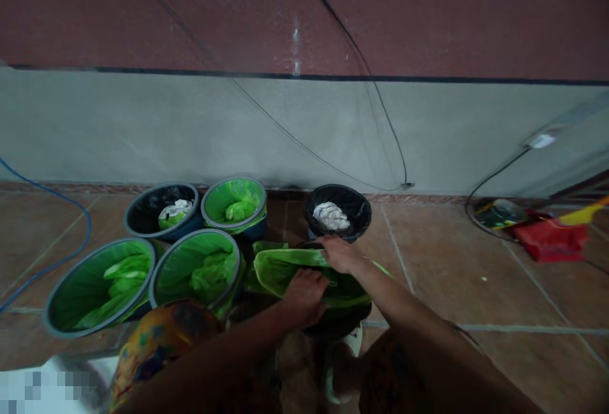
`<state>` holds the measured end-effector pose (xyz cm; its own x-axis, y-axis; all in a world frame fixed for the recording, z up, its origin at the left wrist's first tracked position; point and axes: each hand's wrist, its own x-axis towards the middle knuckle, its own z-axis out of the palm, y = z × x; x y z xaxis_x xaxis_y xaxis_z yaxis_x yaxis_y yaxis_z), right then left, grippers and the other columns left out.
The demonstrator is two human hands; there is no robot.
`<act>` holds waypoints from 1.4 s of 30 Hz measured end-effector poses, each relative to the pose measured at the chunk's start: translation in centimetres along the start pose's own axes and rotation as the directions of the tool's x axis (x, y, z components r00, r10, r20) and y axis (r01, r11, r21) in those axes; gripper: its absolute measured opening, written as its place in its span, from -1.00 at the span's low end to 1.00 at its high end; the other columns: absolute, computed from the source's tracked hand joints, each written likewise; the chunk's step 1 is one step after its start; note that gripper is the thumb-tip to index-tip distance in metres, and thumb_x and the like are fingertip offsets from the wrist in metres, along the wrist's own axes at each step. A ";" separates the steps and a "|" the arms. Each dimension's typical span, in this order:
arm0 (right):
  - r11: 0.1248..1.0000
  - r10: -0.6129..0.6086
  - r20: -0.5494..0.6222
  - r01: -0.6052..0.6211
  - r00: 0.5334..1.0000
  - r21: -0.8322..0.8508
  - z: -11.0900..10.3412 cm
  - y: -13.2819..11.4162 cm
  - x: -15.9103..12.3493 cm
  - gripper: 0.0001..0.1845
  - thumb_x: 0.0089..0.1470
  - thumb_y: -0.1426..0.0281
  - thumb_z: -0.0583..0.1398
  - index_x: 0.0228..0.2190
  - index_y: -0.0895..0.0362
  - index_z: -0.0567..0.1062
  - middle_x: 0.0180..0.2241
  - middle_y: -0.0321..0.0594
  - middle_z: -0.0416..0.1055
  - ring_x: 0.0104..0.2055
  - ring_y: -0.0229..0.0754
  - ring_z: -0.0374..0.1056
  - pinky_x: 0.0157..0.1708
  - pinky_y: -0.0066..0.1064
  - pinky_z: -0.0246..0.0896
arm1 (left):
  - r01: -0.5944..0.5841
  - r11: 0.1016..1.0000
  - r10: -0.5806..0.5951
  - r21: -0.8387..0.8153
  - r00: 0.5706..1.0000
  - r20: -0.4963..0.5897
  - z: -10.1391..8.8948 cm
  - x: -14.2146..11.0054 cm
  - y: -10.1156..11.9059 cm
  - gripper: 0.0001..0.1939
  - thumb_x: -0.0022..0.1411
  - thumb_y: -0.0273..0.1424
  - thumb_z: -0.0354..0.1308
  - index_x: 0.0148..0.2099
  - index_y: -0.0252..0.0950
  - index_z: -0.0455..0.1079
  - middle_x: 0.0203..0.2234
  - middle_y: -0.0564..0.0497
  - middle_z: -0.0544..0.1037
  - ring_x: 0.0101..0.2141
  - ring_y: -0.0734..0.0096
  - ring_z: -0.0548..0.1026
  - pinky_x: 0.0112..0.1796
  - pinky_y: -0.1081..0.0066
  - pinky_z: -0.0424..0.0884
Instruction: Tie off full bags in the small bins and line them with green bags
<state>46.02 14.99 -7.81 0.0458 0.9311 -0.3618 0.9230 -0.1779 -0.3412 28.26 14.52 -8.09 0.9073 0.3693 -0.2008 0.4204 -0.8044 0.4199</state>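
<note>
A dark bin (pixel 333 322) stands on the tiled floor right in front of me, with a green plastic liner bag (pixel 278 268) spread over its mouth. My left hand (pixel 304 297) grips the bag at the bin's near rim, fingers curled down over the plastic. My right hand (pixel 340 254) holds the bag at the far rim, fingers bent onto the plastic edge. Both forearms reach in from the bottom of the view.
Several bins stand to the left: green-lined ones (pixel 102 284) (pixel 197 268) (pixel 234 201) and a black-lined one (pixel 162 211). Another black-lined bin (pixel 339 211) with crumpled paper sits behind. A red dustpan (pixel 549 236) lies at right, cables along the wall (pixel 143 129).
</note>
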 end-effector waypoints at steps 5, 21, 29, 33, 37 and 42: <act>0.994 0.105 0.125 -0.102 0.987 -0.030 0.1 -1.0 0.8 -0.40 0.09 0.60 0.07 0.17 0.15 0.37 0.13 0.06 0.40 0.16 0.03 0.33 0.03 -0.26 0.23 | 0.041 0.987 -0.068 0.156 0.983 0.173 4.4 1.0 0.5 -0.56 0.19 -0.48 0.10 0.13 -0.40 0.36 -0.04 -0.27 0.56 -0.02 0.02 0.50 0.05 0.04 0.34; 0.993 0.121 -0.146 -0.118 0.982 0.030 -3.0 0.3 0.3 -0.72 0.12 0.42 0.14 -0.24 0.07 0.65 -0.20 -0.13 0.60 -0.11 -0.10 0.47 -0.17 -0.42 0.22 | 0.002 0.999 -0.002 -0.045 1.000 -0.014 1.2 0.2 1.3 -0.75 0.24 -0.49 -0.01 -0.22 -0.36 0.51 -0.33 -0.25 0.63 -0.25 0.04 0.59 -0.19 0.21 0.42; 0.912 0.076 -0.421 0.107 0.904 0.395 -4.9 0.3 -0.6 -0.80 0.10 0.36 0.16 -0.39 0.11 0.60 -0.42 -0.23 0.54 -0.36 -0.20 0.40 -0.30 -0.41 0.19 | 0.017 0.797 -0.165 -0.604 0.968 -0.191 -4.6 -0.2 1.2 -0.74 0.29 -0.39 -0.06 -0.28 -0.27 0.47 -0.44 0.00 0.57 -0.36 0.37 0.52 -0.29 0.41 0.35; 0.761 0.148 -0.499 0.223 0.854 0.608 -5.3 -0.1 -0.8 -0.76 0.07 0.24 0.16 -0.40 0.13 0.56 -0.45 -0.25 0.49 -0.42 -0.22 0.33 -0.35 -0.40 0.19 | -0.040 0.484 -0.235 -0.874 0.956 -0.174 -5.9 -0.1 1.0 -0.75 0.25 -0.32 -0.01 -0.36 -0.30 0.43 -0.56 0.05 0.51 -0.46 0.43 0.46 -0.33 0.44 0.35; 0.647 0.220 -0.573 0.322 0.789 0.691 -6.0 -0.6 -1.3 -0.72 0.05 0.17 0.20 -0.40 0.13 0.55 -0.43 -0.26 0.48 -0.39 -0.23 0.31 -0.32 -0.40 0.20 | -0.146 0.349 -0.117 -0.926 0.973 -0.198 -8.3 -1.4 1.4 -0.63 0.27 -0.11 0.06 -0.28 -0.32 0.49 -0.50 -0.03 0.57 -0.41 0.38 0.48 -0.27 0.39 0.36; 0.402 0.304 -0.515 0.382 0.802 0.832 -7.3 -1.9 -2.3 -0.66 -0.03 0.09 0.28 -0.45 0.13 0.48 -0.48 -0.29 0.43 -0.43 -0.27 0.29 -0.37 -0.42 0.18 | -0.210 0.239 -0.315 -0.948 0.907 -0.281 -11.2 -2.0 0.8 -0.56 0.19 -0.01 0.11 -0.25 -0.31 0.47 -0.53 -0.03 0.55 -0.43 0.35 0.48 -0.28 0.36 0.37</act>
<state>46.95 15.55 -0.03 0.5136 0.8564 0.0527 0.0708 0.0190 -0.9973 26.84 18.32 2.53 0.6919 0.7190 -0.0662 -0.0838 0.1710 0.9817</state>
